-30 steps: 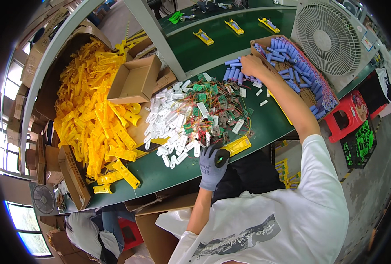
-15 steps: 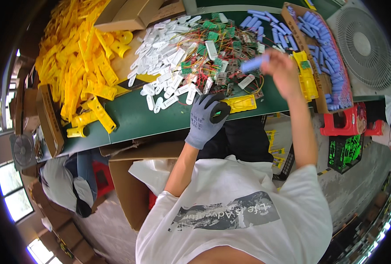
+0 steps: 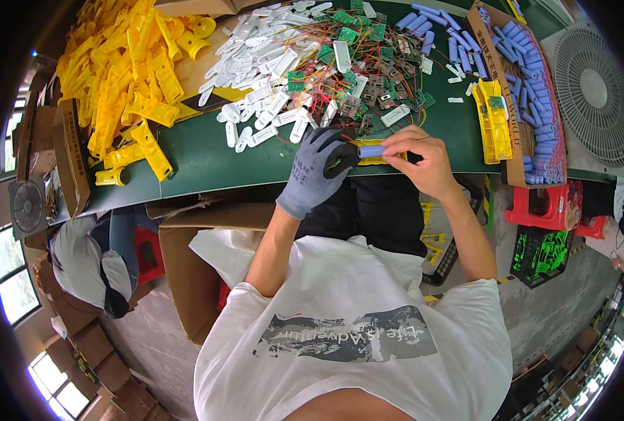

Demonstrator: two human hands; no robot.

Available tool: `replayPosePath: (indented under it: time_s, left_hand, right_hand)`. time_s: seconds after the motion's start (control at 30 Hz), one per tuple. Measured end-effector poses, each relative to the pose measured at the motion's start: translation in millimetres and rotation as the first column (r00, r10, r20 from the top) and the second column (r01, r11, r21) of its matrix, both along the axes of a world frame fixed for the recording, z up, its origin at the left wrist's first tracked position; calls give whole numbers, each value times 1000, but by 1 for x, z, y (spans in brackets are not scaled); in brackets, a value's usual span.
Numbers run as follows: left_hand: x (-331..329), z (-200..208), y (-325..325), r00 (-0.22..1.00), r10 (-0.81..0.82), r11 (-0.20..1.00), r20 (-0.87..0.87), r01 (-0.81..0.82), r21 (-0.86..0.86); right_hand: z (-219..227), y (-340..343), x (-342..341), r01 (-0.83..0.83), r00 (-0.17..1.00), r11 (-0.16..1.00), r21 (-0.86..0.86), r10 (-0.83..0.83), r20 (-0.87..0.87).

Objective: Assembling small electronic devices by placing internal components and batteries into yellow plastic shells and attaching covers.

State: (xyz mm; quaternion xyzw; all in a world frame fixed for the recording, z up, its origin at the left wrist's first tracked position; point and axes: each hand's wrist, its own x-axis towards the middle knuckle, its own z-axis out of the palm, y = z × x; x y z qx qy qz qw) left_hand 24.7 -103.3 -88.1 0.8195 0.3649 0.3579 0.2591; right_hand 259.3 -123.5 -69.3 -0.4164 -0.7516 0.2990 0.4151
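Observation:
My left hand [image 3: 319, 172], in a grey glove with dark fingertips, curls round the left end of a yellow plastic casing [image 3: 372, 161] at the table's near edge. Most of that casing is hidden by my fingers. In the fingertips of my bare right hand [image 3: 430, 163] is a blue cylindrical battery [image 3: 371, 151], lying level just over the casing. The battery's left end points at the gloved fingers. Whether it touches the casing I cannot tell.
Ahead lie green circuit boards [image 3: 347, 34] with wires and white plastic pieces [image 3: 256, 70]. Yellow casings [image 3: 136, 70] are heaped at left. More batteries fill a cardboard box [image 3: 498, 91] at right, beside paired yellow casings [image 3: 493, 123] and a fan [image 3: 592, 88]. A person [image 3: 91, 259] sits at lower left.
My right hand has come left and nearer with the battery, from beside the box to the casing. My left hand keeps its hold. The view has shifted slightly.

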Motion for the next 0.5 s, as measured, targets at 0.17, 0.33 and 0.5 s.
replayPosePath:
  time_s: [0.17, 0.33, 0.5]
  left_hand:
    - [1, 9, 1, 999, 13, 1000, 38, -12, -23]
    - [0, 9, 0, 1000, 28, 999, 11, -28, -40]
    - [-6, 7, 6, 998, -62, 995, 19, 64, -75]
  right_hand:
    - [18, 1, -9, 66, 995, 987, -146, -54, 84]
    - [5, -1, -17, 75, 984, 997, -15, -71, 166]
    - [4, -6, -15, 132, 950, 983, 125, -162, 268]
